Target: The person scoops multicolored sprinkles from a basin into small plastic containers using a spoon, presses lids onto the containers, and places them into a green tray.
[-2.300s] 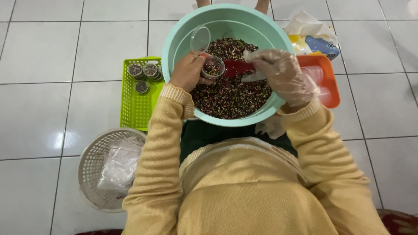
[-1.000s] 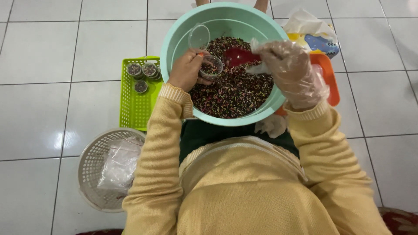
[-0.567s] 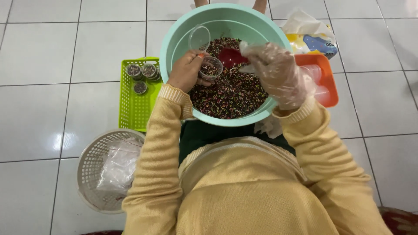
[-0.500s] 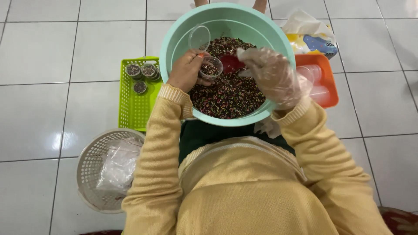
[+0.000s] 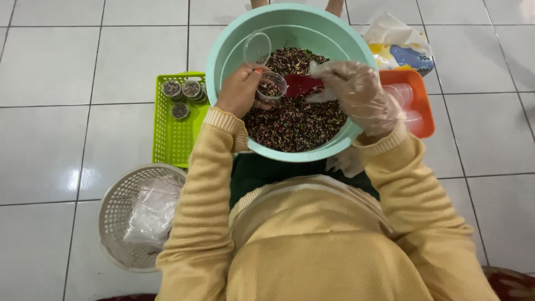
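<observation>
Filling is the step in hand: the left hand [image 5: 239, 92] grips a small clear cup [image 5: 272, 86] with its hinged lid [image 5: 257, 48] flipped open and standing up behind it, and holds it low over the heap of dark, many-coloured sprinkles [image 5: 292, 120] inside the mint-green basin [image 5: 228, 53]. The cup already holds some sprinkles, though how full it is cannot be told from here. The right hand [image 5: 359, 95], covered by a loose clear plastic glove, is clenched on the handle of a red scoop [image 5: 301, 85], whose blade lies just beside the cup's rim and points towards it.

The basin rests on the person's lap, over the tiled floor [image 5: 67, 61]. To the left, a lime-green tray [image 5: 173, 131] carries three filled cups [image 5: 182, 96] near its far end. To the right, an orange tray [image 5: 421, 108] holds empty clear cups [image 5: 402, 96], and a printed plastic bag [image 5: 398, 47] lies behind it. A white round basket [image 5: 120, 214] with a crumpled clear bag inside stands near the left elbow.

Judging from this, the next move calls for a gentle tilt of the scoop right over the cup's mouth, with the cup kept level above the basin so stray sprinkles fall back into the heap. The open lid must stay clear of the scoop.
</observation>
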